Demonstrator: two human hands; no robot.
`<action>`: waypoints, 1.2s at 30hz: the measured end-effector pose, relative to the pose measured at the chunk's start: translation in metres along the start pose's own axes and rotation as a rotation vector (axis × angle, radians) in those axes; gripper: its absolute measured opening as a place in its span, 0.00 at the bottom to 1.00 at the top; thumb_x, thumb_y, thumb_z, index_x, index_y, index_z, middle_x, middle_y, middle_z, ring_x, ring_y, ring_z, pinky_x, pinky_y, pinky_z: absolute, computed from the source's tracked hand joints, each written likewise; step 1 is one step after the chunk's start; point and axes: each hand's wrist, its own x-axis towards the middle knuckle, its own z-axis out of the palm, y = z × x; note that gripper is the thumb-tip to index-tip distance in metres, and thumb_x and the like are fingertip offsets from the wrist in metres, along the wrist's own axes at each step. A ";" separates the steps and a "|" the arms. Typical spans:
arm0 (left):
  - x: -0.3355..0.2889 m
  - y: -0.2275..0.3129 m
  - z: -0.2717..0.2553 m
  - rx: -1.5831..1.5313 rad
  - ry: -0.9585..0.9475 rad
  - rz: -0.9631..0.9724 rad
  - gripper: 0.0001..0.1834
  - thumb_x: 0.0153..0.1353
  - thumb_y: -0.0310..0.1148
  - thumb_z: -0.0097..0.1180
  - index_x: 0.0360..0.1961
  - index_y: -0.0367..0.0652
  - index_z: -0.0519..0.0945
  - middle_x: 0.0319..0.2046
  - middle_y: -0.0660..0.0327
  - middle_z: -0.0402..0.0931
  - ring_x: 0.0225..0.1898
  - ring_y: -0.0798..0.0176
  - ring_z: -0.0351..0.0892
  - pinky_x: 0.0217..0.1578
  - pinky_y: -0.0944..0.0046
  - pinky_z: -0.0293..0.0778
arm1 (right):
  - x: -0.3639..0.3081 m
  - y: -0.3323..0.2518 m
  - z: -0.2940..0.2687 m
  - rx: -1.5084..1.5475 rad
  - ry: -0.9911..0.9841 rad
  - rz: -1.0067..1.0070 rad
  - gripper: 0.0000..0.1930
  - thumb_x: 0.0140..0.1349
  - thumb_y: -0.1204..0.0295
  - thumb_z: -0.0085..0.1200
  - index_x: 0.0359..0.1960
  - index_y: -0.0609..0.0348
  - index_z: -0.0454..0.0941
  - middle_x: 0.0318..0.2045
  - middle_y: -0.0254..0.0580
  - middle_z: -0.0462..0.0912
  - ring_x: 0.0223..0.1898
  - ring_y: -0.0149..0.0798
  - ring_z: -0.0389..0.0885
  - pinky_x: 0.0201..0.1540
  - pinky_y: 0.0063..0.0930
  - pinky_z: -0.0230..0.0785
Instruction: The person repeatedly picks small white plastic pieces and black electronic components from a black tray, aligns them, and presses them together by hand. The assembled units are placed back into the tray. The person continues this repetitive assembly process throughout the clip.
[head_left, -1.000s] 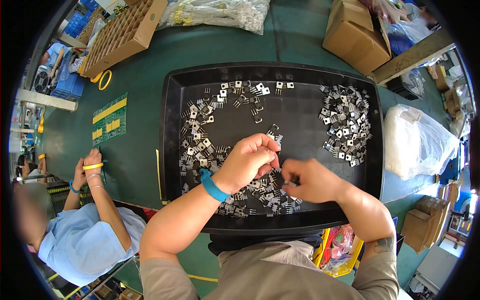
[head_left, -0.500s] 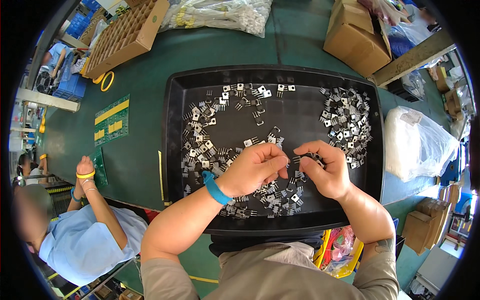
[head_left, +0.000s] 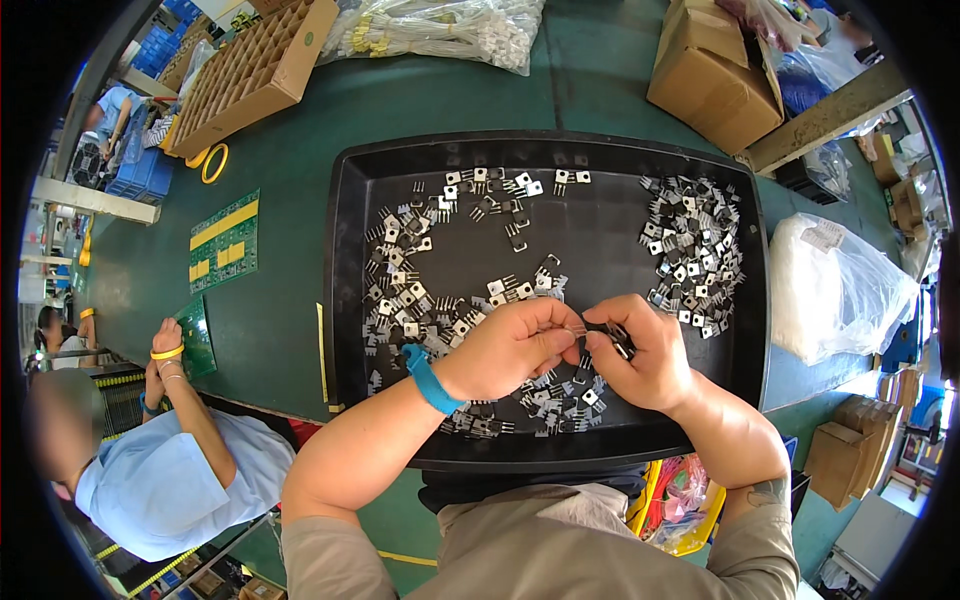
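Over a black plastic tray point(head_left: 550, 146), my two hands meet, fingertips almost touching. In the curled fingers of my right hand point(head_left: 652, 362) are several three-legged power transistors point(head_left: 622, 345), black with metal tabs. My left hand point(head_left: 515, 345), a blue band at its wrist, is closed in a pinch beside their legs. Thin silvery lines show at its fingertips, but what it grips is too small to make out. Loose transistors point(head_left: 405, 290) lie scattered in the tray's left and near parts. Another heap of transistors point(head_left: 693, 250) lies along the right side.
Left of the tray are a green circuit board point(head_left: 225, 245) with yellow strips and a co-worker's hands point(head_left: 168, 345) at another board point(head_left: 198, 335). A divided carton point(head_left: 250, 75), bagged cables point(head_left: 430, 35) and a cardboard box point(head_left: 715, 80) stand behind. A white plastic bag point(head_left: 835, 290) sits right.
My right hand has shifted slightly left and down, closing the gap to my left hand. The transistors in it have turned. The co-worker's hands have moved at the board.
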 end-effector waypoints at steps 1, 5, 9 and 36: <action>0.000 -0.001 0.000 -0.003 0.007 0.002 0.07 0.69 0.27 0.48 0.44 0.39 0.74 0.30 0.65 0.76 0.22 0.79 0.64 0.22 0.77 0.62 | 0.000 -0.001 0.001 -0.006 0.010 -0.002 0.10 0.57 0.81 0.56 0.40 0.61 0.73 0.28 0.43 0.83 0.25 0.38 0.84 0.28 0.27 0.75; 0.000 0.000 0.000 -0.005 0.002 -0.004 0.07 0.69 0.28 0.47 0.44 0.38 0.74 0.30 0.65 0.76 0.23 0.78 0.64 0.23 0.77 0.62 | -0.001 0.000 0.002 -0.039 0.002 0.011 0.10 0.57 0.81 0.56 0.40 0.62 0.73 0.27 0.44 0.83 0.26 0.40 0.84 0.28 0.29 0.75; -0.001 0.002 -0.001 0.011 -0.005 -0.005 0.07 0.70 0.28 0.47 0.44 0.38 0.75 0.31 0.64 0.77 0.25 0.77 0.65 0.26 0.76 0.63 | -0.001 0.002 0.003 -0.020 -0.007 0.035 0.10 0.57 0.80 0.56 0.40 0.62 0.73 0.27 0.45 0.83 0.26 0.42 0.84 0.29 0.30 0.75; -0.003 0.011 0.000 0.059 0.120 -0.041 0.07 0.61 0.31 0.57 0.31 0.37 0.77 0.23 0.62 0.78 0.21 0.77 0.68 0.20 0.75 0.63 | 0.007 0.019 0.003 0.777 -0.017 0.735 0.11 0.69 0.63 0.52 0.39 0.58 0.74 0.22 0.30 0.74 0.20 0.21 0.70 0.19 0.15 0.60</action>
